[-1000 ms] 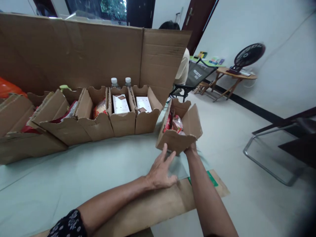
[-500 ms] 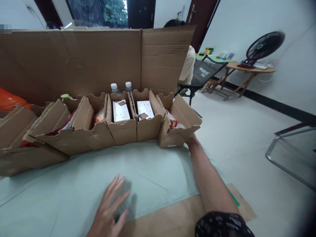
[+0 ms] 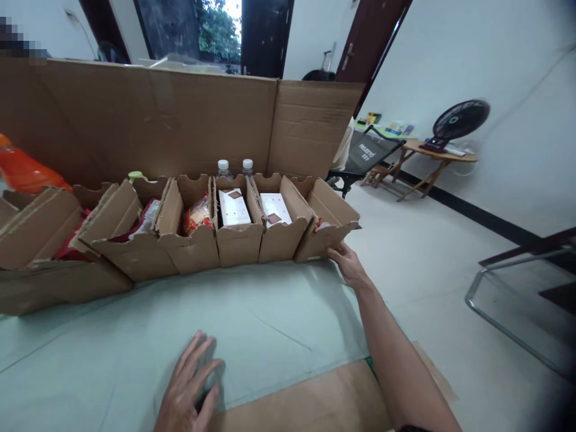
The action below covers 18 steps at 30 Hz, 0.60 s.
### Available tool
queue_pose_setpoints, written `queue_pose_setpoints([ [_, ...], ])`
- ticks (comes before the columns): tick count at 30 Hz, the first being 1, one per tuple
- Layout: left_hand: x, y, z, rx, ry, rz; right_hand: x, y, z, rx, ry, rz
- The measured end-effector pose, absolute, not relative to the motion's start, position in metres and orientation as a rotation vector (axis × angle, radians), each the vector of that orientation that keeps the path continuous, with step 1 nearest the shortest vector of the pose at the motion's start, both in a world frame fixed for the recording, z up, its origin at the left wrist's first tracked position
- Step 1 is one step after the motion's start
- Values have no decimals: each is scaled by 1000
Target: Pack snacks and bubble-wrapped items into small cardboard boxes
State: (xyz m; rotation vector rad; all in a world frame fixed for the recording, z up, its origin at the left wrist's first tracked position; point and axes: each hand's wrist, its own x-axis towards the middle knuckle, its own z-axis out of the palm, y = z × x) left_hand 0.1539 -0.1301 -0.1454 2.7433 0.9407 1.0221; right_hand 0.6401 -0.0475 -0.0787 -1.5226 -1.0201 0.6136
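My right hand (image 3: 348, 264) grips the lower front right corner of the end cardboard box (image 3: 326, 241). A finger shows on the box front, and the other fingers are partly hidden behind its side. This box stands against the row, beside a box (image 3: 282, 241) that holds a white carton (image 3: 275, 209). Another white carton (image 3: 234, 207) sits one box further left. Red-printed packets (image 3: 198, 215) fill the box after that. My left hand (image 3: 189, 384) hovers at or rests on the pale green cloth (image 3: 265, 306), fingers spread, holding nothing.
Tall cardboard panels (image 3: 202, 120) stand behind the row, with two white-capped bottles (image 3: 224, 168) in front of them. An orange bottle (image 3: 31, 168) lies at far left. To the right are a folding chair (image 3: 373, 147), a fan (image 3: 461, 120) on a wooden table (image 3: 450, 156), and a metal-legged frame (image 3: 477, 288).
The end box has moved back and left, closer in line with its neighbours, with my right hand on it. My left hand has shifted slightly left and down. The view has turned a little.
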Motion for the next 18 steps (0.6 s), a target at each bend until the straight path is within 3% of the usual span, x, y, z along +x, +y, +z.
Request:
queue_pose_setpoints([
  [10, 166, -135, -128, 2544, 1016, 1154, 596, -88, -38, -1911, -1036, 189],
  [14, 163, -135, -130, 2485, 1037, 1147, 529, -72, 9, -1892, -1446, 8],
  [18, 164, -135, -133, 2434, 1050, 1205, 489, -26, 46, -2206, -1710, -52],
])
